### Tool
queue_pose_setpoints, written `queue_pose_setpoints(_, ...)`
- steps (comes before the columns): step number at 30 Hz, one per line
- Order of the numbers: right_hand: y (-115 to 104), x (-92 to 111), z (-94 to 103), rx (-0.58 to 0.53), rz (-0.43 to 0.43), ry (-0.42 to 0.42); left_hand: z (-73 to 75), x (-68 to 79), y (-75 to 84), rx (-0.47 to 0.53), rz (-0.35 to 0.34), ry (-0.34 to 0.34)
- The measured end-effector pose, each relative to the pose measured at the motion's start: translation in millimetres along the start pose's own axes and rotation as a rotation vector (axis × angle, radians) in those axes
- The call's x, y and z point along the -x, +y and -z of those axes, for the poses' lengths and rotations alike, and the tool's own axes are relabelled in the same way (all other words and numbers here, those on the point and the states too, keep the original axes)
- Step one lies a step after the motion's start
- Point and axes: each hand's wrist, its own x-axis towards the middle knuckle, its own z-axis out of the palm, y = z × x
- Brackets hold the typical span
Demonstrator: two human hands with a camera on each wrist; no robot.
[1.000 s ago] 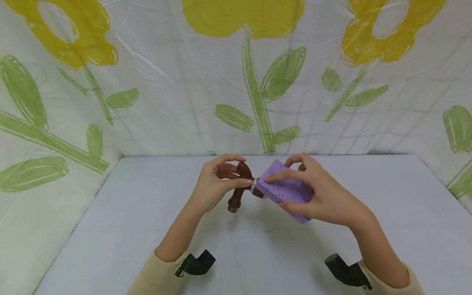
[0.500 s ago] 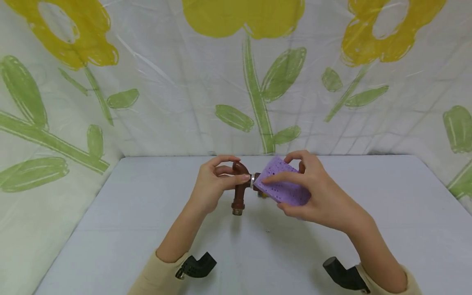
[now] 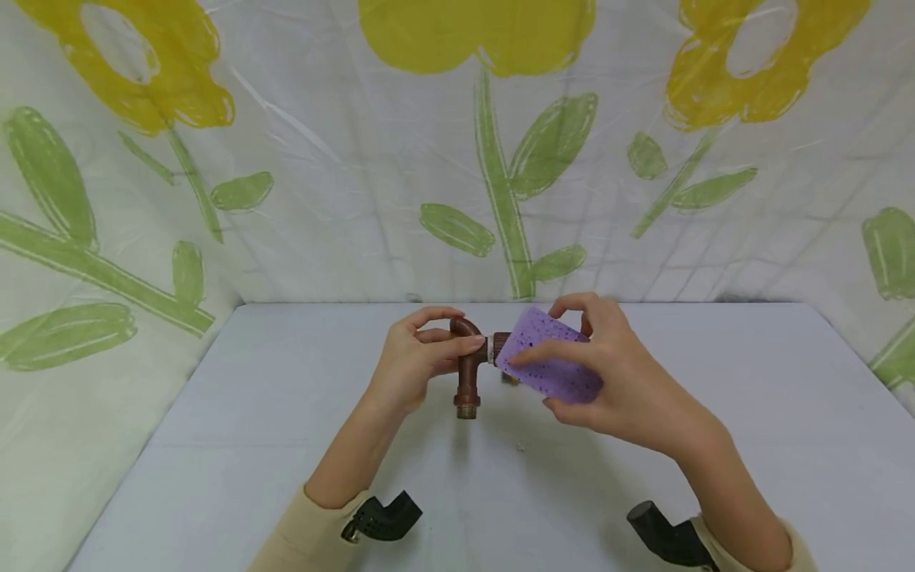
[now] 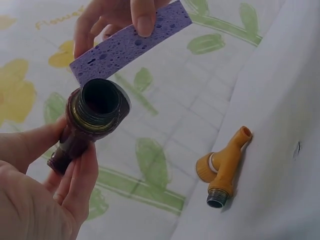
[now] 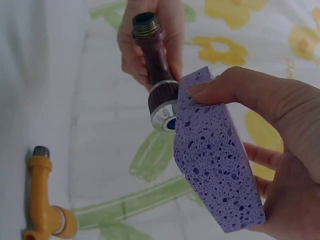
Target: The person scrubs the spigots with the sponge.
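Note:
My left hand (image 3: 411, 361) pinches a brown water tap (image 3: 467, 385) by its bent upper part, with its threaded spout pointing down above the table. In my right hand (image 3: 632, 385) is a purple, porous sponge (image 3: 539, 342), gripped between thumb and fingers. One corner of the sponge is right at the ribbed knob of the tap and overlaps it in the head view. The right wrist view shows the sponge (image 5: 212, 150) beside the knob's silver end, whose blue centre is partly covered. Seen from the left wrist, the tap's threaded mouth (image 4: 100, 100) faces the camera.
An orange tap (image 4: 227, 167) with a threaded end lies on the white table (image 3: 286, 437); in the head view it is mostly hidden behind the sponge. A curtain (image 3: 322, 199) printed with yellow flowers and green leaves hangs behind the table.
The tap's spout has swung from slanting left to pointing straight down. The sponge has tilted with the right hand and stays against the knob. A bit of the orange tap now shows below it.

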Motion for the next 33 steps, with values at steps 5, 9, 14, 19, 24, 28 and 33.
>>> queue_pose_setpoints(5,5,2,4.8,-0.041,-0.01,-0.023,0.1,-1.3,-1.4,0.066,0.029,-0.017)
queue_pose_setpoints(9,7,3,8.6,-0.088,-0.039,-0.019,1.9,-2.1,-3.1,0.126,0.032,-0.048)
queue_pose_setpoints(14,8,2,8.7,-0.125,-0.029,0.003,2.6,-1.8,-3.6,0.159,0.027,-0.103)
queue_pose_setpoints(19,8,1,8.9,-0.174,-0.047,-0.006,2.0,-0.6,-3.5,0.146,0.007,-0.148)
queue_pose_setpoints(24,8,0,10.4,-0.265,-0.081,-0.022,2.3,0.8,-2.4,0.116,-0.036,-0.179)
queue_pose_setpoints(28,13,-2,9.9,-0.342,-0.123,-0.038,4.0,0.8,-2.7,0.097,-0.072,-0.198)
queue_pose_setpoints(33,20,-3,7.2,-0.465,-0.177,-0.072,6.0,0.0,-4.1,0.113,-0.081,-0.214)
